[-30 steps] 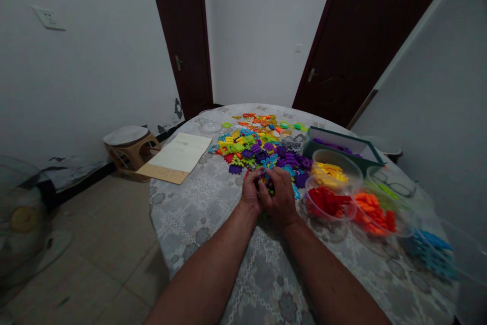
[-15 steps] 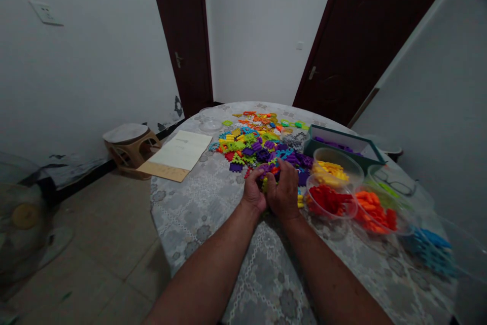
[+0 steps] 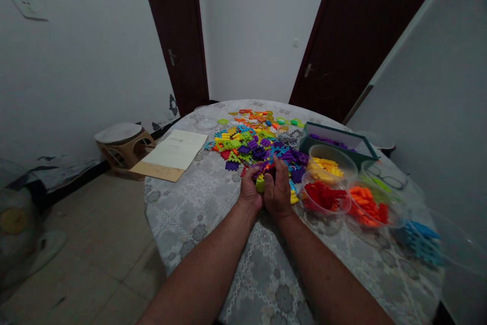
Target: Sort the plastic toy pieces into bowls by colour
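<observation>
At the near side of a pile of interlocking plastic pieces (image 3: pixel 251 145), my two hands are close together. My left hand (image 3: pixel 249 190) is closed around a small cluster of toy building pieces (image 3: pixel 260 183), yellow-green with purple and a bit of orange showing. From the other side my right hand (image 3: pixel 278 192) grips the same cluster, its thumb against a dark purple part and its fingers bent behind. Much of the cluster is hidden by the fingers. Yellow pieces (image 3: pixel 293 196) lie just right of my right hand.
Clear tubs of yellow (image 3: pixel 325 167), red (image 3: pixel 325 197) and orange pieces (image 3: pixel 368 207) stand to the right. Behind them is a dark green box (image 3: pixel 369 148) with purple pieces. Glasses (image 3: pixel 393 181) and blue pieces (image 3: pixel 420 244) are farther right. Paper (image 3: pixel 178 152) lies left on the patterned tablecloth (image 3: pixel 190 208).
The whole view has shifted slightly. My right hand has turned and its thumb now shows against the dark purple part; more of the yellow-green piece is visible between the hands.
</observation>
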Tool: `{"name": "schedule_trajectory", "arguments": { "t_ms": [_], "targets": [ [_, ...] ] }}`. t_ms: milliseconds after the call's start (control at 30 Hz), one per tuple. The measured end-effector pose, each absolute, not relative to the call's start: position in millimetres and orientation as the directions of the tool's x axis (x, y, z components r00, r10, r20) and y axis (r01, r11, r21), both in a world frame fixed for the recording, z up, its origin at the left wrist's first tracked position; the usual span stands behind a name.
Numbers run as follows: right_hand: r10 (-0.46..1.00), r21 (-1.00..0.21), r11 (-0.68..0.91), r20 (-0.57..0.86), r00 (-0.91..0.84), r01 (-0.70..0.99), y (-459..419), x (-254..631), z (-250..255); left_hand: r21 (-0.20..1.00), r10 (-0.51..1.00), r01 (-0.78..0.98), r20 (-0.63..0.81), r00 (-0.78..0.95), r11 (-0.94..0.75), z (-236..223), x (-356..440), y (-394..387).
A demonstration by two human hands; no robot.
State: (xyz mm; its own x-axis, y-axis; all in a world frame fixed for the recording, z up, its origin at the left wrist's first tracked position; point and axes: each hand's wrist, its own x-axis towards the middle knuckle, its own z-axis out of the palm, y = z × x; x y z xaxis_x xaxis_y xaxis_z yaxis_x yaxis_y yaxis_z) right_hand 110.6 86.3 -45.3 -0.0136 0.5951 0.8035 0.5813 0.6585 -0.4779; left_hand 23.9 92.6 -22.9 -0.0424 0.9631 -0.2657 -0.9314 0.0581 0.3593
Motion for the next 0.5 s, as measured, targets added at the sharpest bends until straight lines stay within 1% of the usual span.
{"name": "schedule_trajectory", "arguments": {
  "t_ms": [267,400,500],
  "targets": [
    [0.617,-0.51,0.602,0.785,0.047,0.614,98,114,-48,0.368,0.97,-0.927,-0.241,-0.027,0.066,-17,27,87],
    [0.605,-0.481,0.552,0.793,0.071,0.681,104,117,-51,0.333,0.968,-0.938,-0.249,0.009,0.094,-15,28,86],
    [0.596,-0.474,0.551,0.8,0.074,0.687,103,117,-51,0.3,0.959,-0.948,-0.281,0.018,0.105,-14,27,87]
  ]
}}
